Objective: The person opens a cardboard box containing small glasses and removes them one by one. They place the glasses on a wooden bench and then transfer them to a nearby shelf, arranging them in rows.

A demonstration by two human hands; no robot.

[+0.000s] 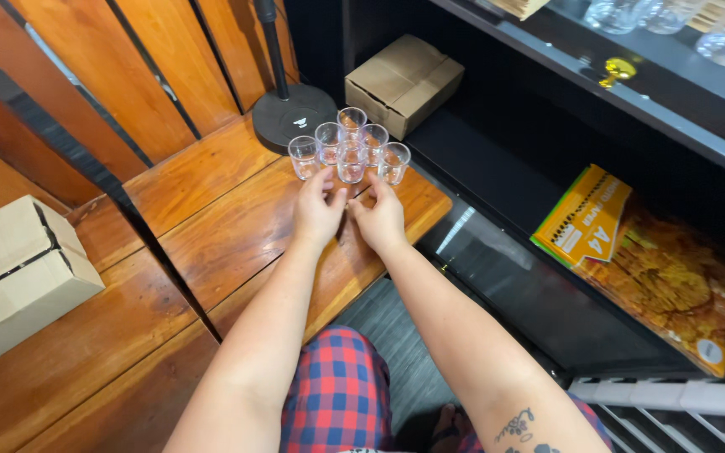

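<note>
left hand point(316, 211): fingers open, tips touching cluster | right hand point(379, 220): fingers open, tips at cluster | 6 small clear glasses point(349, 148): packed together, upright, on wooden surface point(211, 210) | black round stand base point(293, 115) just behind

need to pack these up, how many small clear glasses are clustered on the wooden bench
6 small glasses in a tight cluster: back, back-left, far left, back-right, front middle, front right. One more could be hidden.

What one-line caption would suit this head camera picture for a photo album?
Two bare hands, left hand and right hand, gather a cluster of small clear glasses on a wooden bench.
</note>
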